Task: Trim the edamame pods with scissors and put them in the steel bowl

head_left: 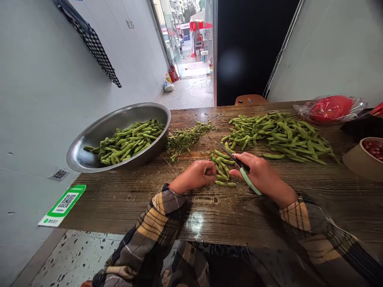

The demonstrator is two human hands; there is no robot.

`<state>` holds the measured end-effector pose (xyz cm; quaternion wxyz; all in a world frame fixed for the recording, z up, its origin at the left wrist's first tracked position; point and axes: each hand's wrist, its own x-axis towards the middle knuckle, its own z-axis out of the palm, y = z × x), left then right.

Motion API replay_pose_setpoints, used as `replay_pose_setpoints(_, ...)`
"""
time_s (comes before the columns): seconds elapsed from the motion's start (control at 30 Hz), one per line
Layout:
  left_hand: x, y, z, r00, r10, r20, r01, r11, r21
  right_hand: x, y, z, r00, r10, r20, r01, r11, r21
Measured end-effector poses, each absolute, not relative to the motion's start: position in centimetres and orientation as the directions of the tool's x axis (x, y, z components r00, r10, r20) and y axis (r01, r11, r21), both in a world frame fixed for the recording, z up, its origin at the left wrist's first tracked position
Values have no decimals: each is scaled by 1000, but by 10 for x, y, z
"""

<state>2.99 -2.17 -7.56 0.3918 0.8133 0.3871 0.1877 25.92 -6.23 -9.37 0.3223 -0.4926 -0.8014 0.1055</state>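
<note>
My right hand [263, 175] is closed around a pair of scissors [249, 181] with pale green handles and dark blades that point up and left. My left hand [196, 175] is curled beside a small group of edamame pods [223, 165], with a bit of green showing inside its fingers. The blades lie over the far side of this group. A larger heap of edamame pods [287, 137] spreads on the table to the right. More pods [128, 143] fill part of a tilted metal basin [86, 155] on the left.
Trimmed stem scraps [185, 139] lie on the wooden table [125, 207] beside the basin. A green payment card [64, 205] sits at the left edge. At the right are a plastic-wrapped red bundle [332, 107] and a paper tub [359, 161] of dark red contents.
</note>
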Motion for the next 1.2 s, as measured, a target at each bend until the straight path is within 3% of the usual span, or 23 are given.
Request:
replay_pose_setpoints(0.17, 26, -21, -65, 542, 838, 53, 273, -236, 933, 259, -63, -91, -305, 869, 390, 689, 484, -539)
replay_pose_setpoints(0.33, 26, -22, -67, 451, 892, 10, 130, -78, 988, 258, -65, -86, -348, 884, 311, 683, 466, -562)
replay_pose_setpoints(0.43, 28, -24, -68, 441, 897, 7, 118, -66, 991, 257, -67, -82, -380, 887, 262, 678, 460, -574)
replay_pose_setpoints(0.67, 35, -26, -71, 445, 889, 104, 220, -221, 950, 252, -69, -84, -401, 886, 233, 704, 461, -541)
replay_pose_setpoints(1.07, 39, -28, -73, 462, 884, 73, 162, -165, 973, 251, -67, -91, -429, 858, 284, 691, 514, -508)
replay_pose_setpoints(1.2, 39, -28, -73, 387, 922, 7, 50, -28, 998, 253, -66, -92, -380, 873, 306, 708, 487, -512)
